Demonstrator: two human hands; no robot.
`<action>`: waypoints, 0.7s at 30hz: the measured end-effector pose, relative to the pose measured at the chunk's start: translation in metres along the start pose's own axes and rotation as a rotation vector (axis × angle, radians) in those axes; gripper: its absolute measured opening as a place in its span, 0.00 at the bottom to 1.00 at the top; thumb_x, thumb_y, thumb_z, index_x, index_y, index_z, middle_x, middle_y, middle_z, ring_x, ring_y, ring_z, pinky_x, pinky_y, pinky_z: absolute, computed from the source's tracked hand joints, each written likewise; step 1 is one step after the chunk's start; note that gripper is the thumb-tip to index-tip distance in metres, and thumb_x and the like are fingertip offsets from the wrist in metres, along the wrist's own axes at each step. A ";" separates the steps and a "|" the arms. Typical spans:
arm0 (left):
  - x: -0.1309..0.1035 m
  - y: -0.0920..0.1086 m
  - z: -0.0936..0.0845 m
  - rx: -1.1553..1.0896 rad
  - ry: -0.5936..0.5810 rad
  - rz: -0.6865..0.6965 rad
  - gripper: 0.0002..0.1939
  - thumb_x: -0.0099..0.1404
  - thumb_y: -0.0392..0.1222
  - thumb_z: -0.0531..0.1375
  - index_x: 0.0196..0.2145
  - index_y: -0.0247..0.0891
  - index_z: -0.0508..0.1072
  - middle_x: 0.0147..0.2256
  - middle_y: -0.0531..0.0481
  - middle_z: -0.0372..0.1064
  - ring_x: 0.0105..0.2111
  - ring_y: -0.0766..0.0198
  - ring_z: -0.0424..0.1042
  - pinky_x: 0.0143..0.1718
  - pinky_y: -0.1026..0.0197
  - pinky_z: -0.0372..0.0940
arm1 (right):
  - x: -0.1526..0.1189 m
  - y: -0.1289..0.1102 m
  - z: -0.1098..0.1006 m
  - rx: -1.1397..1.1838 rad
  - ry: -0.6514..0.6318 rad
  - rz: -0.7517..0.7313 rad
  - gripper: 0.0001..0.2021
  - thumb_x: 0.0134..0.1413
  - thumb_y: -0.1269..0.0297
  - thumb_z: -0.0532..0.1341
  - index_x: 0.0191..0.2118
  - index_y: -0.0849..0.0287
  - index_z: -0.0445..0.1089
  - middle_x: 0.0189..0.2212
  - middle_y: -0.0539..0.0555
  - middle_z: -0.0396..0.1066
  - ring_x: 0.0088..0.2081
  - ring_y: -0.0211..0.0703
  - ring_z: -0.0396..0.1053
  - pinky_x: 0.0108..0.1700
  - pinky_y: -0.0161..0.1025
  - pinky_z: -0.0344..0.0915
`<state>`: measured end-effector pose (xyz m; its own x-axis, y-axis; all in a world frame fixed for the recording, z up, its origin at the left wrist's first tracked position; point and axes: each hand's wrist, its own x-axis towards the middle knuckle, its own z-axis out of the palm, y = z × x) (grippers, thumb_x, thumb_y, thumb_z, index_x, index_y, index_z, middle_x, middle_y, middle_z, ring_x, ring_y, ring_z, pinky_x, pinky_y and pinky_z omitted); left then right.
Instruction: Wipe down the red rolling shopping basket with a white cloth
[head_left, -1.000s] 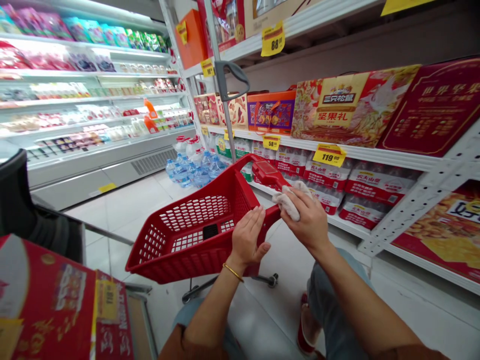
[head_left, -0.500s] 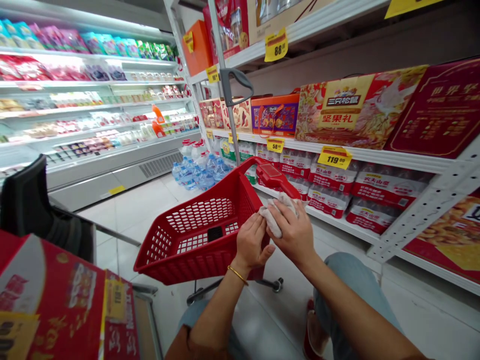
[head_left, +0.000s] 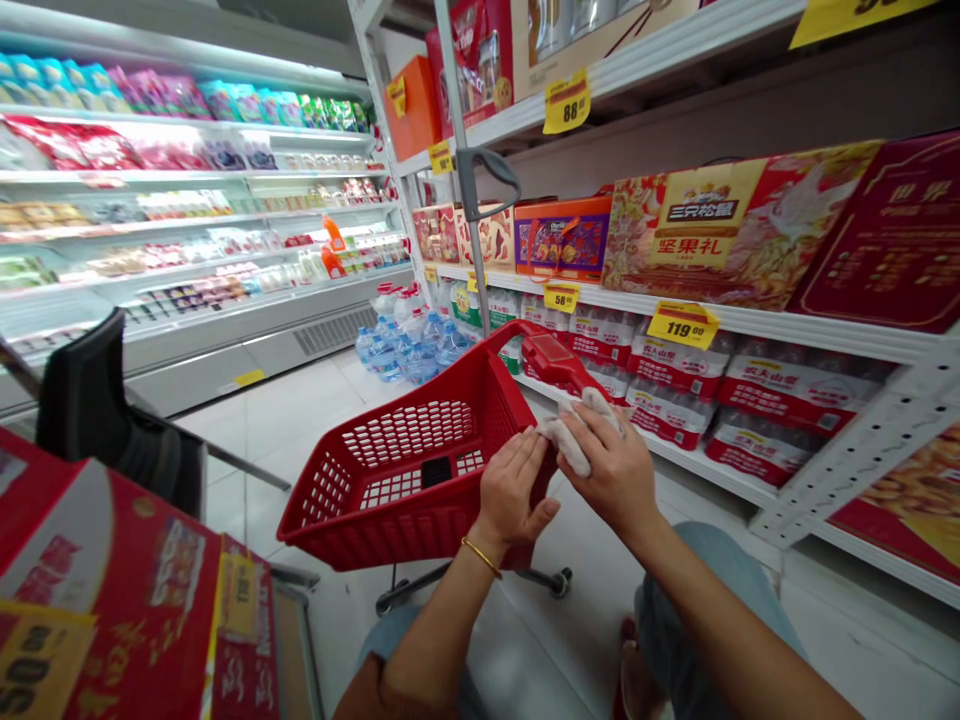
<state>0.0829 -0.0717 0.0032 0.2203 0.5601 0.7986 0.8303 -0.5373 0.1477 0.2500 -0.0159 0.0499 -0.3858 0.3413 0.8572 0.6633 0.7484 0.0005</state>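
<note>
A red shopping cart basket (head_left: 405, 520) with perforated sides stands in front of me, a small black pad on its floor. My right hand (head_left: 611, 470) presses a whitish cloth (head_left: 571, 445) against the near end of the cart's red handle (head_left: 559, 355). Beside it, my left hand (head_left: 514, 485) rests on the basket's near rim, fingers stretched out together and thumb apart, with a gold bangle on the wrist. Nothing shows in the left hand.
Shelves with gift boxes (head_left: 735, 235) and bottled-water packs (head_left: 795, 385) line the right. Large water bottles (head_left: 412, 345) stand beyond the cart. A refrigerated case (head_left: 217, 350), black chair (head_left: 82, 390) and red boxes (head_left: 112, 580) are at left.
The view has shifted, so the cart and shelves sit slightly further right in the picture. Both hands remain at the handle end, and the cloth is still under my right hand.
</note>
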 end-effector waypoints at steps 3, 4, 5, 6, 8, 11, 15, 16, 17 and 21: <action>-0.001 0.000 0.000 -0.007 -0.007 -0.001 0.39 0.71 0.62 0.39 0.65 0.27 0.58 0.61 0.33 0.62 0.64 0.49 0.59 0.62 0.45 0.59 | 0.001 0.008 -0.002 -0.003 -0.004 -0.006 0.16 0.58 0.64 0.60 0.52 0.58 0.71 0.52 0.59 0.73 0.56 0.54 0.67 0.60 0.55 0.62; -0.001 0.000 0.000 -0.010 -0.011 -0.001 0.39 0.71 0.62 0.39 0.65 0.28 0.58 0.61 0.33 0.62 0.64 0.49 0.59 0.62 0.45 0.58 | 0.002 0.010 -0.002 -0.002 -0.007 -0.010 0.16 0.58 0.64 0.60 0.52 0.58 0.71 0.52 0.59 0.73 0.56 0.54 0.67 0.59 0.54 0.63; -0.001 -0.001 0.000 -0.012 -0.017 -0.001 0.39 0.71 0.62 0.38 0.65 0.28 0.57 0.61 0.33 0.61 0.64 0.49 0.58 0.62 0.45 0.58 | 0.002 0.012 -0.003 -0.002 -0.013 -0.015 0.16 0.58 0.64 0.60 0.51 0.58 0.71 0.52 0.59 0.73 0.56 0.53 0.68 0.59 0.54 0.63; -0.001 -0.001 0.000 -0.013 -0.023 -0.002 0.39 0.71 0.62 0.38 0.66 0.28 0.57 0.62 0.34 0.61 0.64 0.49 0.58 0.62 0.44 0.58 | 0.003 0.014 -0.004 -0.001 -0.019 -0.019 0.15 0.59 0.65 0.59 0.51 0.58 0.72 0.52 0.58 0.73 0.55 0.53 0.69 0.59 0.53 0.63; -0.001 0.000 0.000 -0.014 -0.031 -0.005 0.39 0.71 0.62 0.39 0.66 0.29 0.56 0.62 0.34 0.61 0.64 0.49 0.58 0.62 0.44 0.58 | 0.007 0.019 -0.007 0.002 -0.023 -0.015 0.14 0.59 0.65 0.59 0.50 0.58 0.72 0.52 0.58 0.73 0.53 0.52 0.70 0.57 0.52 0.64; 0.000 0.001 -0.001 -0.015 -0.028 -0.007 0.38 0.71 0.62 0.39 0.66 0.29 0.56 0.62 0.34 0.60 0.64 0.49 0.59 0.62 0.44 0.58 | 0.015 0.028 -0.011 0.018 -0.020 0.005 0.13 0.60 0.63 0.59 0.49 0.57 0.73 0.50 0.57 0.75 0.50 0.50 0.72 0.53 0.48 0.67; 0.001 0.001 -0.001 -0.018 -0.014 0.005 0.39 0.71 0.62 0.40 0.66 0.29 0.56 0.61 0.34 0.61 0.64 0.49 0.59 0.61 0.45 0.59 | 0.030 0.045 -0.015 0.047 -0.060 0.035 0.14 0.58 0.63 0.59 0.47 0.56 0.75 0.47 0.56 0.77 0.48 0.50 0.74 0.49 0.47 0.69; 0.001 0.001 -0.001 -0.019 -0.009 0.007 0.39 0.70 0.63 0.40 0.66 0.29 0.57 0.61 0.34 0.61 0.64 0.49 0.59 0.61 0.45 0.59 | 0.035 0.050 -0.015 0.056 -0.079 0.052 0.14 0.56 0.63 0.59 0.47 0.56 0.75 0.47 0.56 0.77 0.48 0.51 0.74 0.49 0.47 0.69; 0.000 0.000 0.000 -0.020 -0.005 0.008 0.39 0.70 0.63 0.40 0.65 0.28 0.57 0.61 0.34 0.61 0.64 0.49 0.59 0.61 0.45 0.59 | 0.040 0.055 -0.016 0.074 -0.108 0.060 0.14 0.55 0.63 0.59 0.47 0.56 0.75 0.46 0.56 0.77 0.48 0.51 0.74 0.49 0.47 0.70; -0.001 -0.001 0.001 -0.017 0.003 0.010 0.40 0.70 0.63 0.41 0.64 0.27 0.59 0.60 0.33 0.63 0.63 0.49 0.61 0.61 0.45 0.60 | 0.067 0.073 -0.019 0.247 -0.322 -0.018 0.14 0.52 0.65 0.60 0.44 0.54 0.76 0.45 0.54 0.78 0.47 0.49 0.75 0.50 0.45 0.70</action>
<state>0.0826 -0.0709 0.0018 0.2266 0.5528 0.8019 0.8195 -0.5532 0.1498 0.2848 0.0512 0.1172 -0.6032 0.4584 0.6527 0.4956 0.8566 -0.1437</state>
